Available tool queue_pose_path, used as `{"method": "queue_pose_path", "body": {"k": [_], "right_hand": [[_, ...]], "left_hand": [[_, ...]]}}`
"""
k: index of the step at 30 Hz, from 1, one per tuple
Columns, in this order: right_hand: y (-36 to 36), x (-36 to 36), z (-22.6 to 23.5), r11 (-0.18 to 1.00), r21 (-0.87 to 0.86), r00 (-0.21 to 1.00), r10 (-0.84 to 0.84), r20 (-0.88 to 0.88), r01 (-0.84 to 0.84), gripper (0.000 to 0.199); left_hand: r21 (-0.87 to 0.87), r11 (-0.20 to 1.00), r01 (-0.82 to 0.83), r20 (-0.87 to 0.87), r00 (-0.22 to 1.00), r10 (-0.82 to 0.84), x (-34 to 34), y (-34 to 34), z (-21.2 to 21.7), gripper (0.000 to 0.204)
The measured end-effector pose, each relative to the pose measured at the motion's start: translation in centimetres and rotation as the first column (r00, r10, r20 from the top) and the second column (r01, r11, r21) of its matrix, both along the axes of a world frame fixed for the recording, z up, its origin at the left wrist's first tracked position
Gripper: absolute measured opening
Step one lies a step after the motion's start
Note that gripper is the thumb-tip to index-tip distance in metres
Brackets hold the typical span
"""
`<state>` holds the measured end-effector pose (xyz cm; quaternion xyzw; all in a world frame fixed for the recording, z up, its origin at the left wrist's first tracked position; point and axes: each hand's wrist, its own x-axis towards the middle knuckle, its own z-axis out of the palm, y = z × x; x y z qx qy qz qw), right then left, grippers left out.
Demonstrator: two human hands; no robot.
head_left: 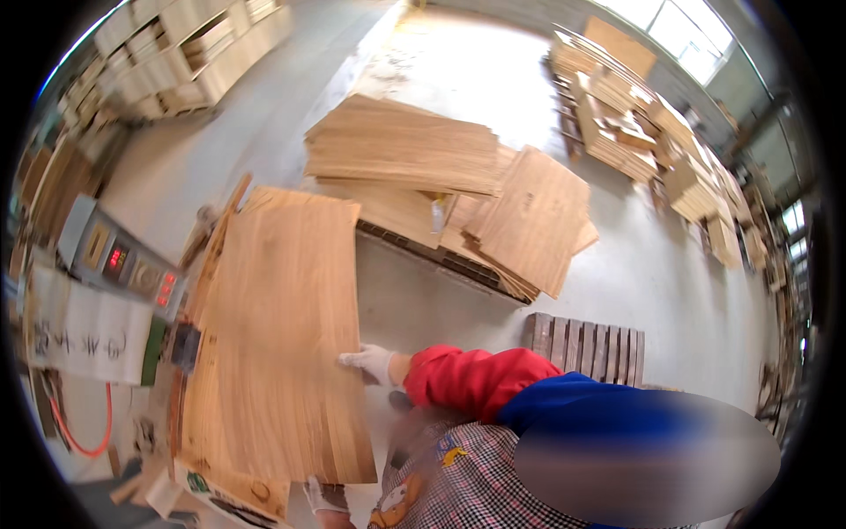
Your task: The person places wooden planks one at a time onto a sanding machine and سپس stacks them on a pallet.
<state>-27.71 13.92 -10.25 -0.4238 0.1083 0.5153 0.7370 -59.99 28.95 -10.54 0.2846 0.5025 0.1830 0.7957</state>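
A large, thin wood-grain board (pixel 291 335) lies lengthwise on a stack of boards at a workbench, its middle somewhat smeared. My right hand (pixel 370 360), in a white glove and a red sleeve, grips the board's right edge. At the board's near end, low in the view, my left hand (pixel 324 496) is also gloved and holds the edge, its fingers partly hidden. Beside the board on the left stands a grey control box (pixel 123 260) with red lit digits.
Wood sheets (pixel 401 145) and more loose panels (pixel 533 216) lie piled ahead on a low support. A slatted pallet (pixel 586 348) rests on the floor to the right. Stacked lumber (pixel 617 123) lines the far right. A red hose (pixel 92 450) hangs at the left.
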Motion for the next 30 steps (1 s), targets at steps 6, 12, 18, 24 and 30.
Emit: {"method": "queue_pose_path", "body": {"k": [6,12,18,24,30], "right_hand": [[-2.5,0.4,-0.3,0.988,0.068,0.991,-0.135,-0.026,0.136,0.039],[-14.1,0.2,0.5,0.901,0.098,0.905,-0.412,-0.107,0.422,0.032],[-26.7,1.3,-0.9,0.699,0.122,0.709,-0.685,-0.166,0.704,0.041],[-38.0,4.0,-5.3,0.546,0.105,0.551,-0.781,-0.294,0.831,0.048],[-47.2,10.5,-8.6,0.546,-0.037,0.508,-0.801,-0.317,0.837,0.047]], "left_hand": [[0.155,0.959,0.238,-0.045,0.971,-0.234,3.9,1.4,-1.0,0.062],[0.053,0.925,0.375,-0.063,0.926,-0.372,12.9,-0.7,-0.8,0.07],[0.164,0.796,0.583,0.145,0.783,-0.604,26.2,-10.7,3.1,0.069],[0.193,0.682,0.706,0.05,0.687,-0.725,36.7,-22.3,3.5,0.066],[0.086,0.684,0.725,-0.023,0.688,-0.726,42.8,-32.8,4.0,0.069]]}}
